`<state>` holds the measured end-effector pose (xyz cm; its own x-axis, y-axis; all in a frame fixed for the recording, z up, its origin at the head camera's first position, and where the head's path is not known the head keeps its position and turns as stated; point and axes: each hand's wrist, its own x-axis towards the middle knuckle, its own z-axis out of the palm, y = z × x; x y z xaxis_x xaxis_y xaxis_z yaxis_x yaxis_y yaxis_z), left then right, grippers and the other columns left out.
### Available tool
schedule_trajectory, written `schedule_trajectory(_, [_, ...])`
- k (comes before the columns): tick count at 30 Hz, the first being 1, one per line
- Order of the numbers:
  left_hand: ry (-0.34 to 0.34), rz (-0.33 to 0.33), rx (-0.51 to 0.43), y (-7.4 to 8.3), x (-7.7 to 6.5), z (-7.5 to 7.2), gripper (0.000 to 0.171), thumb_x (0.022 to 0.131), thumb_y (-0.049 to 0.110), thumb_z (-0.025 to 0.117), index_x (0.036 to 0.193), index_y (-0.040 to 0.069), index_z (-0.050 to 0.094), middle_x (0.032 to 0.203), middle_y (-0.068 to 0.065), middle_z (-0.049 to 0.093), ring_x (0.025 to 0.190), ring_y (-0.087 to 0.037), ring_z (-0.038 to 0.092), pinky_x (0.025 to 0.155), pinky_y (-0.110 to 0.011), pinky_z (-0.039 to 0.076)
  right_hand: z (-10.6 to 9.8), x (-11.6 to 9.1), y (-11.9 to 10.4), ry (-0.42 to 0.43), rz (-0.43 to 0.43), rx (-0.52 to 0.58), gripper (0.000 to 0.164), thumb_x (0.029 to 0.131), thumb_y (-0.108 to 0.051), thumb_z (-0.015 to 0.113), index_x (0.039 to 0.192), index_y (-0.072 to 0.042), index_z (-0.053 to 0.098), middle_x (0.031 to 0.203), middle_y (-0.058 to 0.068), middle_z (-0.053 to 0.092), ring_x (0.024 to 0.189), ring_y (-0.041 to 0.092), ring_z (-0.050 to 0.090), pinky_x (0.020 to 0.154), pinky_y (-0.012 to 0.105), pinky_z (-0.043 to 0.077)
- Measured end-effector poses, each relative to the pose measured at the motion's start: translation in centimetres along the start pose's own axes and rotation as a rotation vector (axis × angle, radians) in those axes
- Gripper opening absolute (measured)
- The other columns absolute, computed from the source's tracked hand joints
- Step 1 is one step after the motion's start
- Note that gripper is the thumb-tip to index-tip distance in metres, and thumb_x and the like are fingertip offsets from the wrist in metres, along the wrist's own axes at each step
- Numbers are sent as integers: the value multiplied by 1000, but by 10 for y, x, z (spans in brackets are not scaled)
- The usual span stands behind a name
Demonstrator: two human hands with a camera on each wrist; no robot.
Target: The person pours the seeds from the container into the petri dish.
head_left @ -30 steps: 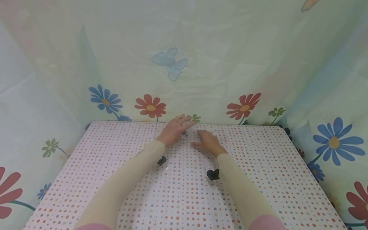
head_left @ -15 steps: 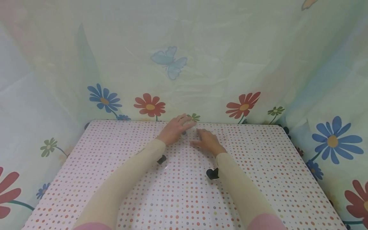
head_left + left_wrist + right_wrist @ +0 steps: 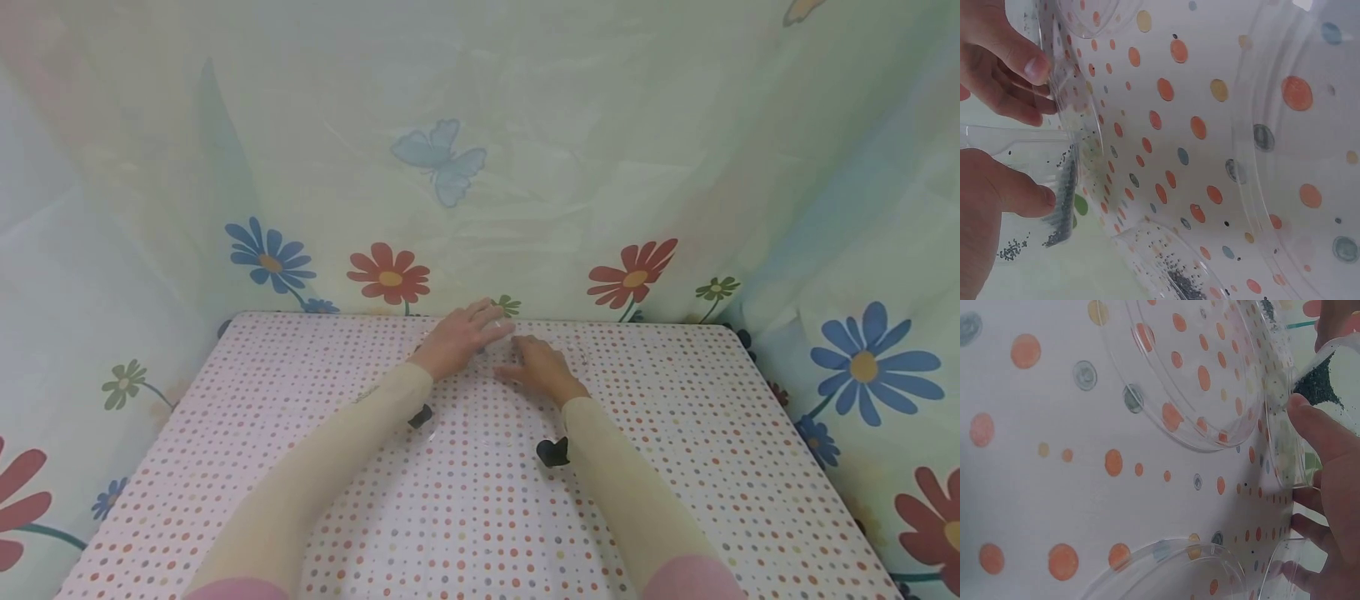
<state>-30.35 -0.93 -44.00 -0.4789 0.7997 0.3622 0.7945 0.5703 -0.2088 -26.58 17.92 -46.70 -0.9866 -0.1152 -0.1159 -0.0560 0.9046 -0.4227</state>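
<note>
In the left wrist view, my left hand [image 3: 997, 200] holds a clear plastic cup [image 3: 1029, 140], thumb on its wall. The cup is tilted, with fine black grains [image 3: 1063, 206] gathered along one side. My right hand [image 3: 1341, 481] is around the rim of a shallow clear dish [image 3: 1088, 125], its thumb touching the near edge. The cup's mouth is close to this dish; a few dark grains show at the dish. From the head view, the left hand [image 3: 459, 337] and right hand [image 3: 543, 369] sit near the table's far edge, the clear items barely visible.
A clear dish [image 3: 1175, 262] holding black grains lies beside the work. Larger clear round dishes [image 3: 1260, 187] stand nearer the wrists, another [image 3: 1191, 381] in the right wrist view. Dotted cloth covers the table [image 3: 480, 517]. A flowered curtain [image 3: 540, 167] hangs behind.
My left hand has shifted slightly to the right, and the dark patch seen beneath its fingers before is hidden now. The right hand stays nearly still.
</note>
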Motion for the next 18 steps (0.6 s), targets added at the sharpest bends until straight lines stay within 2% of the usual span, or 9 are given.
schedule_trajectory(7, [8,9,22,0,1,4,59,85,11,63,136,32,40,142,0,40,137,-23,29,102,-40,42,1,0,0,20,-1,3,71,79,-52,62,133,-10,44,116,6,59,115,27,51,101,50,38])
schedule_trajectory(14, [6,-4,-3,1,2,4,62,82,8,65,135,30,41,141,-1,41,136,-24,30,101,-40,42,1,0,0,1,10,13,75,79,-51,63,137,-10,39,126,10,55,124,31,45,104,57,31])
schedule_trajectory(18, [-10,-48,-19,1,2,2,65,80,5,66,136,29,40,142,-1,40,136,-25,29,103,-41,40,2,1,2,-5,6,15,77,79,-52,63,139,-11,36,129,9,53,126,31,43,106,57,29])
